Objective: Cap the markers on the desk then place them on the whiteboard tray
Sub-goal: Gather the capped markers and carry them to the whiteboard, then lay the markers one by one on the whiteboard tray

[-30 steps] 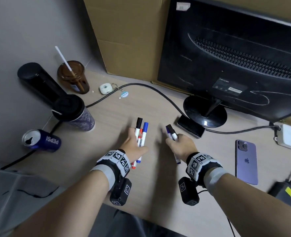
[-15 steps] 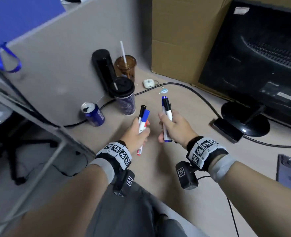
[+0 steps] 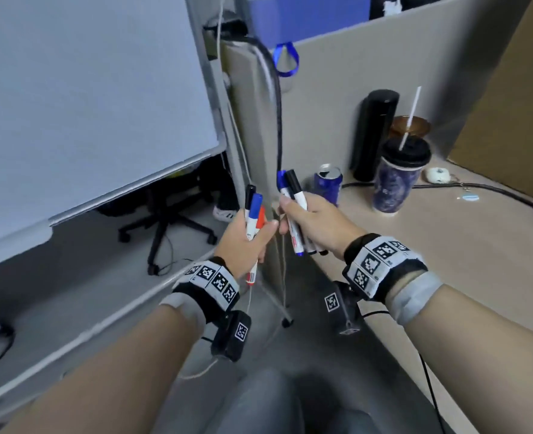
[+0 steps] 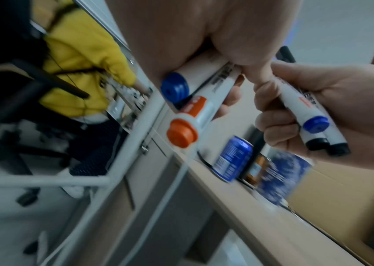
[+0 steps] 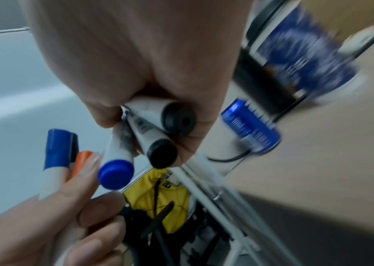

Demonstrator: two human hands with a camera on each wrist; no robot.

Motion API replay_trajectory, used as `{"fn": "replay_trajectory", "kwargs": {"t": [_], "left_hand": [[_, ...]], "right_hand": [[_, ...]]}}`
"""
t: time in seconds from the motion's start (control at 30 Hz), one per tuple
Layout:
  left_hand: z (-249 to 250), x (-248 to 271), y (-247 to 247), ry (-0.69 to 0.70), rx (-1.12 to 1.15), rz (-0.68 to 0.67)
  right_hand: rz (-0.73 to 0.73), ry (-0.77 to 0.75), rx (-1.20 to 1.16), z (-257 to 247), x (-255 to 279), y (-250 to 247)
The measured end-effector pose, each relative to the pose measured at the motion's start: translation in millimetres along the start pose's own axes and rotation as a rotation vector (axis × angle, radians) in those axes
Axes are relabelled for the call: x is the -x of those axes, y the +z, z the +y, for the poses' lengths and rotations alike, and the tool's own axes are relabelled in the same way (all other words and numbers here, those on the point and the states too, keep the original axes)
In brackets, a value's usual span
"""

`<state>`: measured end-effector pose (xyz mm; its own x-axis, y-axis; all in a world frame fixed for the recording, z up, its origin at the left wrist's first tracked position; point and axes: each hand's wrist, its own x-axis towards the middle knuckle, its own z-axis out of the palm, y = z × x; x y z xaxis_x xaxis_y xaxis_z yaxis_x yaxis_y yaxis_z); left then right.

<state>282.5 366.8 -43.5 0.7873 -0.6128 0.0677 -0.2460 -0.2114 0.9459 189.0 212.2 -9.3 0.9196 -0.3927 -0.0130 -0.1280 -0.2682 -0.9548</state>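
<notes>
My left hand (image 3: 252, 238) grips three capped markers (image 3: 254, 211) upright: one black, one blue, one orange-red. Their blue and orange butt ends (image 4: 181, 133) show in the left wrist view. Just to its right, almost touching, my right hand (image 3: 301, 216) grips three more capped markers (image 3: 295, 189), one blue and two black; their butt ends (image 5: 162, 153) show in the right wrist view. Both hands hang in the air past the desk's left edge. The whiteboard (image 3: 87, 89) stands to the left, its bottom tray edge (image 3: 118, 195) left of and above my left hand.
On the desk (image 3: 446, 261) stand a blue can (image 3: 327, 186), a dark lidded cup (image 3: 398, 180), a black flask (image 3: 373, 133) and a brown cup with a straw (image 3: 410, 126). An office chair (image 3: 165, 227) sits under the whiteboard. A partition edge with cables (image 3: 277, 120) rises between board and desk.
Both hands have lifted off the desk and swung left with their markers. The view has turned from the monitor and desk to the whiteboard.
</notes>
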Motion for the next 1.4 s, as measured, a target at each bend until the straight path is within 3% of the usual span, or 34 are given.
{"fn": "replay_trajectory", "kwargs": {"t": [0.13,0.33,0.53,0.63,0.8,1.1,1.17,1.3,1.4], "left_hand": [[-41,4,-64,0.062,0.015,0.095],[-80,53,-139,0.06,0.114,0.216],[-76,95,-214,0.099,0.12,0.301],[-71,108,-243,0.126,0.161,0.293],[-78,130,-282,0.085,0.173,0.361],[-82,187,-338,0.057,0.171,0.587],[-84,199,-352,0.081,0.169,0.668],[-95,215,-384,0.079,0.101,0.891],[-108,220,-404,0.048,0.076,1.072]], "right_hand": [[-0.011,-0.097,0.064,4,-32,65],[-0.119,-0.158,0.055,-6,-34,161],[-0.3,-0.203,-0.148,-58,-20,244],[-0.321,-0.245,-0.207,-82,-20,274],[-0.344,-0.323,-0.205,-109,-24,316],[-0.616,-0.437,-0.147,-155,-9,393],[-0.587,-0.468,-0.071,-166,-11,410],[-0.463,-0.382,-0.002,-186,-28,435],[-0.393,-0.564,0.179,-193,-46,454]]}}
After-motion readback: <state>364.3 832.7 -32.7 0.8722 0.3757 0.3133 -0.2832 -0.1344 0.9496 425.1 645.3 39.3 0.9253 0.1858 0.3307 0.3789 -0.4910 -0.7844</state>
